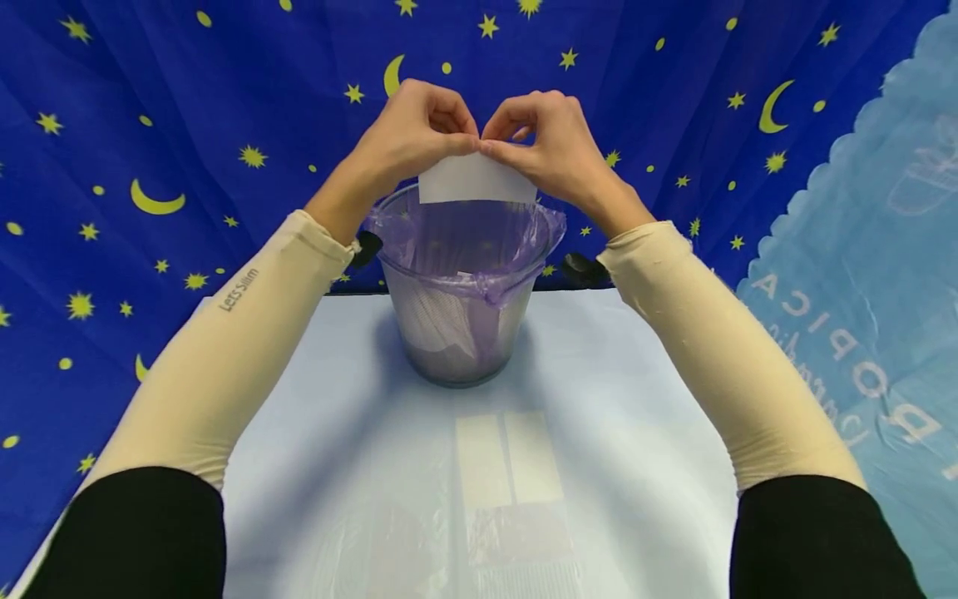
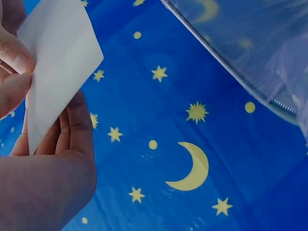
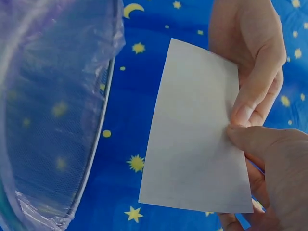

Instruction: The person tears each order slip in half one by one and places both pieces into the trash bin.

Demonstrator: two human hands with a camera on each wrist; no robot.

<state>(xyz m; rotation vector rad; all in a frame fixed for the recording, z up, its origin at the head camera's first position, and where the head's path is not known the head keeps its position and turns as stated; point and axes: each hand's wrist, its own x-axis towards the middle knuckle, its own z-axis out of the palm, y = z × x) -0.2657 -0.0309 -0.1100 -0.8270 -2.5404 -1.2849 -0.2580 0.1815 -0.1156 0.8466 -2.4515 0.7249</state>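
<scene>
Both hands meet above the far rim of a mesh bin and pinch one edge of a small white paper sheet (image 1: 476, 181). The left hand (image 1: 419, 129) holds it between thumb and forefinger near the middle of its upper edge. Right beside it, the right hand (image 1: 550, 146) pinches the same edge, the thumb tips nearly touching. In the right wrist view the paper (image 3: 195, 130) is a flat, blank rectangle with no visible tear. The bin (image 1: 441, 324) stands upright, lined with a translucent purple bag (image 1: 494, 287) folded over its rim.
On the pale table (image 1: 636, 399), two cream paper strips (image 1: 482, 462) lie side by side in front of the bin, near clear plastic film. A blue curtain (image 1: 247, 91) with yellow stars hangs behind; a light blue cloth (image 1: 883, 274) hangs at the right.
</scene>
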